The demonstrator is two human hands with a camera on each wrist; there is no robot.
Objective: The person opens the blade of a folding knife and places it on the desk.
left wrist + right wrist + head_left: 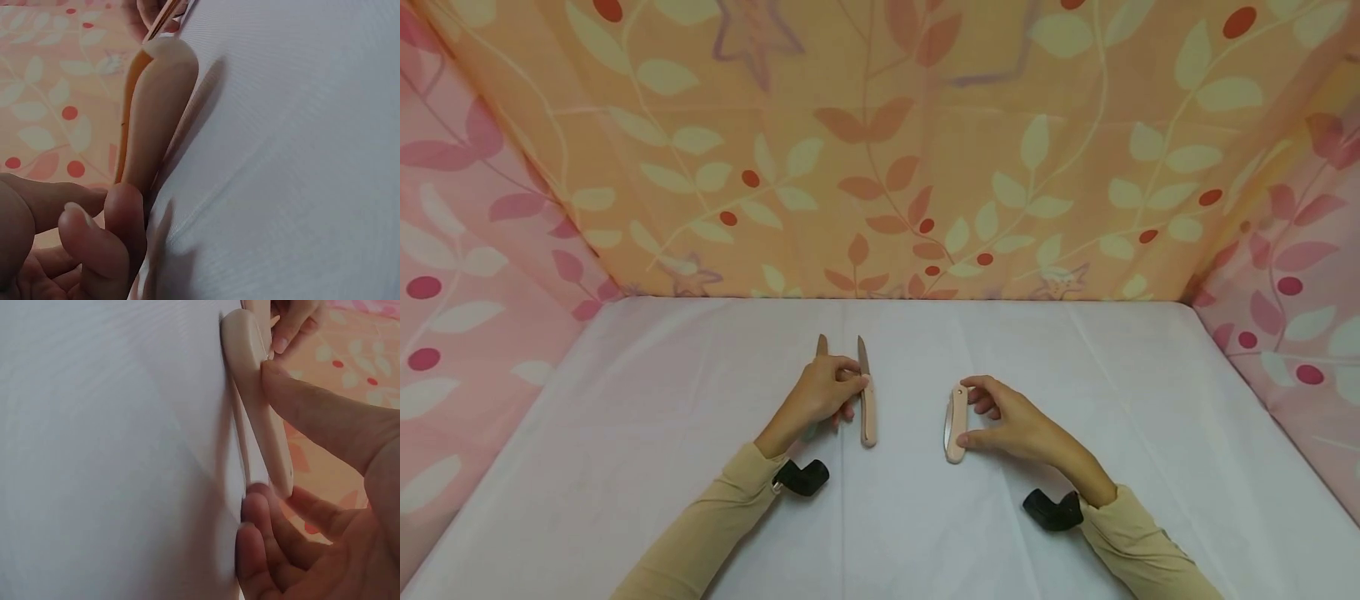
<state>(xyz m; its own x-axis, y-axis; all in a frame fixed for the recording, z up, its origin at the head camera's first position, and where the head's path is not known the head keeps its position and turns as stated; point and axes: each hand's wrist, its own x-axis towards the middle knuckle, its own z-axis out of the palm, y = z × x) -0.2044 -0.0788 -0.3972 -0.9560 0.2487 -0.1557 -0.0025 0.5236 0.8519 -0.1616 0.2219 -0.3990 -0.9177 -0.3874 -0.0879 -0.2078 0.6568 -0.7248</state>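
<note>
My left hand [826, 390] pinches an unfolded pocket knife [868, 417] near where its blade meets the pale handle. Its blade [862, 354] points away toward the far edge of the table. Just left of it, the tip of a second blade [822, 343] sticks out past the same hand, which hides most of the rest. In the left wrist view the rounded handle [159, 106] rises beyond the fingertips. On the right, my right hand [1011, 418] holds a folded pocket knife [957, 425] by thumb and fingers at its two ends, its blade edge showing along the left side.
A white cloth [895, 533] covers the table. Behind it hangs an orange leaf-patterned curtain [880, 208], with pink patterned cloth [467, 333] at both sides. Black wrist cameras [805, 478] sit at both sleeve cuffs.
</note>
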